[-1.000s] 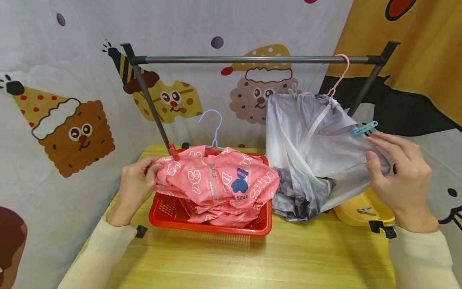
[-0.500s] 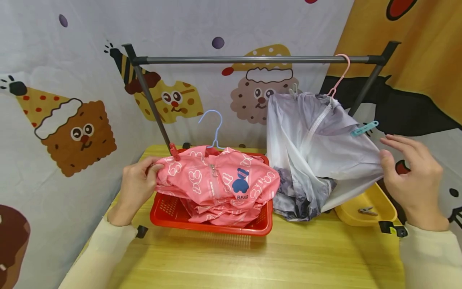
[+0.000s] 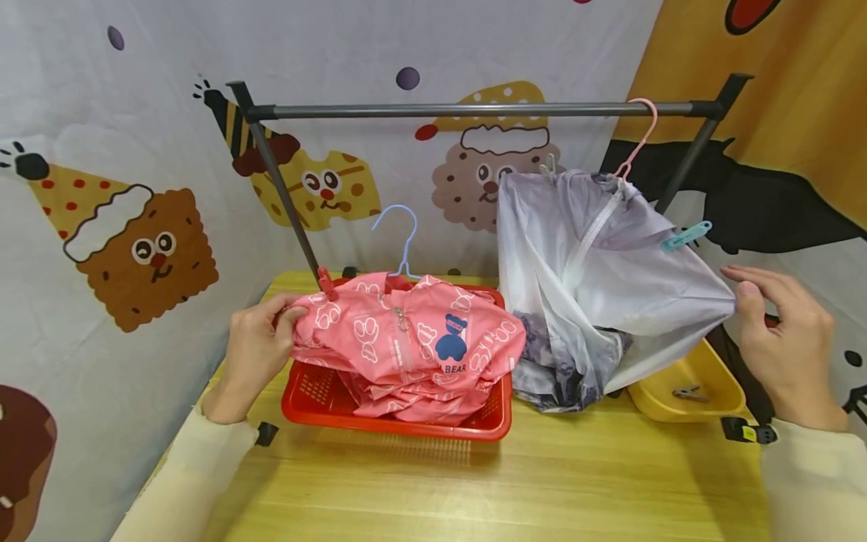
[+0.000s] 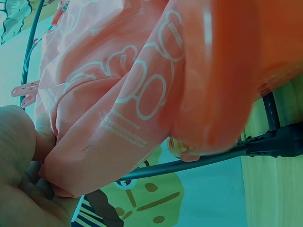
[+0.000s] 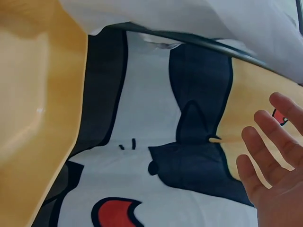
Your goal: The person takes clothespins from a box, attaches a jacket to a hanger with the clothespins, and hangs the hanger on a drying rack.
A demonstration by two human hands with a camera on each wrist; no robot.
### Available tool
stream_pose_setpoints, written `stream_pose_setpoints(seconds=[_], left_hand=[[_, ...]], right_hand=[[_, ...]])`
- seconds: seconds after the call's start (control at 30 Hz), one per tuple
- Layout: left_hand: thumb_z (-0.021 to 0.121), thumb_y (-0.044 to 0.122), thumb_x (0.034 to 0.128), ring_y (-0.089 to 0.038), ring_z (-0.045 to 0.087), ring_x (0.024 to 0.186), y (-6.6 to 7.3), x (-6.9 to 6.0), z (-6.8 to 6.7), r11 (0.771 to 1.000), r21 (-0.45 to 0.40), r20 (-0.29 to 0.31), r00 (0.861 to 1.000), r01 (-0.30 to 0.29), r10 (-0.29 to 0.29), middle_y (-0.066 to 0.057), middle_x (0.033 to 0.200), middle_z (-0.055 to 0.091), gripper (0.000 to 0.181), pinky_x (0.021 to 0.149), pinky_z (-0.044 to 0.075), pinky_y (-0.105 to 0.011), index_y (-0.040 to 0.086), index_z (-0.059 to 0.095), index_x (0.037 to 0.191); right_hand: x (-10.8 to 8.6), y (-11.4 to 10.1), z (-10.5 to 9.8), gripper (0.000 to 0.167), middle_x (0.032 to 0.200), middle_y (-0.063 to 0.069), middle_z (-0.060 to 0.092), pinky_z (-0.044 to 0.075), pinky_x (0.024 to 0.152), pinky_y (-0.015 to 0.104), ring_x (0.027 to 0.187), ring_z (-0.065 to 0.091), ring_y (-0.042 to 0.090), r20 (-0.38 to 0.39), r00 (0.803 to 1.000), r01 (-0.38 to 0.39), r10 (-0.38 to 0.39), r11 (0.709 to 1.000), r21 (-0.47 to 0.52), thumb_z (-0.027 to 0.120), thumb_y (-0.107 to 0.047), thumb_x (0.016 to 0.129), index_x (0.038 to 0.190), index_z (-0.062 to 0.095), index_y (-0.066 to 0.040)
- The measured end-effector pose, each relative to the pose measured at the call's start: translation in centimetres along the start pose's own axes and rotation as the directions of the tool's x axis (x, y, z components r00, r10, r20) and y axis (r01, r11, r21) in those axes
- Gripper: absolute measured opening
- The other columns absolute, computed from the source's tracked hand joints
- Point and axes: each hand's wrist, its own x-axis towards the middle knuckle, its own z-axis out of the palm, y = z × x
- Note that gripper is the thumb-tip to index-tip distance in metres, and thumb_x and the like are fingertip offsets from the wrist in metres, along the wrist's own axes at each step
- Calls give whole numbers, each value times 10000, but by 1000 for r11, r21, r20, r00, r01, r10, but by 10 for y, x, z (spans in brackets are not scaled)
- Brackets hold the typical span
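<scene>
A pink bear-print jacket (image 3: 379, 339) with a blue hanger (image 3: 409, 233) at its neck lies heaped in a red basket (image 3: 400, 429). My left hand (image 3: 260, 350) pinches the jacket's edge on the left, near a red clothespin (image 3: 327, 284); the left wrist view also shows this jacket (image 4: 104, 104). A grey-white zip jacket (image 3: 650, 286) hangs by a pink hanger (image 3: 640, 143), with a teal clothespin (image 3: 687, 235) on its shoulder. My right hand (image 3: 789, 339) holds its pulled-out right corner at the thumb; the other fingers (image 5: 270, 146) extend. The contact point is partly hidden.
A dark metal rack (image 3: 440, 111) spans the back of the wooden table (image 3: 542, 482). Under the grey-white jacket, a yellow basin (image 3: 687, 376) contains a clothespin (image 3: 691, 393). A cartoon-printed cloth (image 3: 339, 45) surrounds the table.
My right hand has moved rightward from in front of the grey-white jacket, and the jacket's right corner is now drawn out to a point. My left hand stays on the pink jacket.
</scene>
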Motion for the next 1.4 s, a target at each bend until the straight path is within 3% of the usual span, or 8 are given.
stream_pose_setpoints(seconds=[0.07,0.23,0.37,0.53,0.63,0.83,1.23,1.4], left_hand=[[843,-8,1027,-135,554,591,0,0,0,1000,-6,2,1000,2,-2,-189,902,847,133,609,420,-49,-29,859,1157],[845,-7,1025,-127,549,587,-1,0,0,1000,-8,1,1000,-3,3,-182,891,843,127,607,420,-51,-24,860,1150],[848,4,1025,-119,528,579,-1,0,0,1000,-1,-5,1000,-17,17,-164,853,827,115,593,404,-70,-23,861,1137],[851,4,1021,-116,514,572,-1,-1,0,1000,-1,-6,1000,-24,24,-165,849,825,120,585,397,-79,-28,860,1137],[850,5,1021,-124,529,578,-1,-1,0,1000,0,0,1000,-21,21,-176,875,835,133,596,407,-66,-30,857,1149],[852,9,1021,-149,550,588,-1,-1,0,1000,1,2,1000,-17,17,-187,899,844,142,607,415,-57,-34,855,1157],[855,11,1021,-118,508,575,-4,-3,0,1000,8,-13,1000,-19,19,-162,837,817,119,592,395,-82,-27,857,1133],[852,11,1025,-121,517,578,-4,-3,1,1000,0,-5,1000,-12,12,-163,844,822,120,588,400,-82,-25,858,1139]], right_hand=[[-2,4,-1,356,1457,-166,773,346,906,-68,1224,493,-320,24,999,-38,38,999,-21,639,-289,1204,1441,822,-97],[-7,18,-2,376,1398,280,778,272,895,-39,1037,381,-310,157,981,-88,111,986,-143,586,-261,1221,1417,789,-11],[-7,32,-3,289,1218,319,769,343,784,136,931,529,-43,290,947,-70,136,971,-227,596,-161,1154,1261,775,40],[-3,43,-9,350,1287,466,706,606,884,735,1070,678,680,546,802,-85,243,951,-298,596,-154,1152,1369,678,107],[-1,53,-10,349,1247,466,732,619,824,774,1025,716,676,658,714,-47,239,954,-296,654,-152,1154,1349,694,135],[-3,71,-5,415,1287,452,741,660,840,752,1074,759,657,771,604,-4,204,967,-253,776,-183,1124,1390,650,110],[-19,82,3,323,1202,277,849,649,938,739,1063,818,490,869,458,80,185,966,-247,899,-171,1014,1250,821,36],[-22,85,6,311,1204,238,862,643,948,736,1088,808,461,886,430,95,175,967,-237,936,-167,973,1233,853,-18]])
